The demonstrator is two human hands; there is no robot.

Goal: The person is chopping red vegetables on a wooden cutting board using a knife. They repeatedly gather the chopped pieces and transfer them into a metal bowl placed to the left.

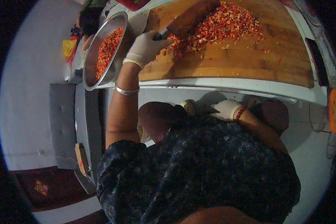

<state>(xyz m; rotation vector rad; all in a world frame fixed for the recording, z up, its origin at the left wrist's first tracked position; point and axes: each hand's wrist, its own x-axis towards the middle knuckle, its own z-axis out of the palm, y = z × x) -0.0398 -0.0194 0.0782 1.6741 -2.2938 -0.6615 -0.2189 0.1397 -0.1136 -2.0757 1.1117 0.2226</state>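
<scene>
My left hand [144, 49], in a whitish glove, grips the dark handle of a cleaver [194, 18]. Its broad blade lies over the wooden cutting board [280, 61], beside a spread heap of chopped red chili pepper [229, 21] with pale bits in it. Just left of that hand, a tilted metal bowl [119, 37] holds more of the chopped red mix [109, 53]. Below the table edge, near my lap, my right hand [226, 109] is gloved too; its fingers are apart and nothing shows in them.
A white table edge [190, 81] runs under the board. Past the bowl are another person's hand [87, 42] and a yellow packet [69, 48]. An orange object [333, 110] is at the far right. Grey padded furniture [62, 123] stands at the left, with a dark red mat [49, 189] below.
</scene>
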